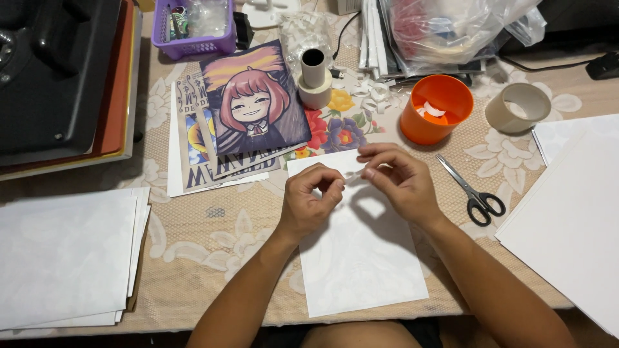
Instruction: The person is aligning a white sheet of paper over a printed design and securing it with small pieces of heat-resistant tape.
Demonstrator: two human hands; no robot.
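My left hand (311, 201) and my right hand (398, 180) meet above a white sheet of paper (361, 258) lying on the table in front of me. Between the fingertips of both hands I pinch a small pale strip, likely a piece of tape (353, 174). Black-handled scissors (474, 192) lie just right of my right hand. An orange cup (433, 109) holding white scraps stands beyond my hands.
Illustrated prints (248, 116) are stacked at the back left, with two tape rolls (314, 78) beside them and a third roll (518, 107) at right. White paper stacks lie at left (64, 258) and right (574, 212). A purple basket (193, 29), plastic bag (451, 29) and black machine (58, 71) line the back.
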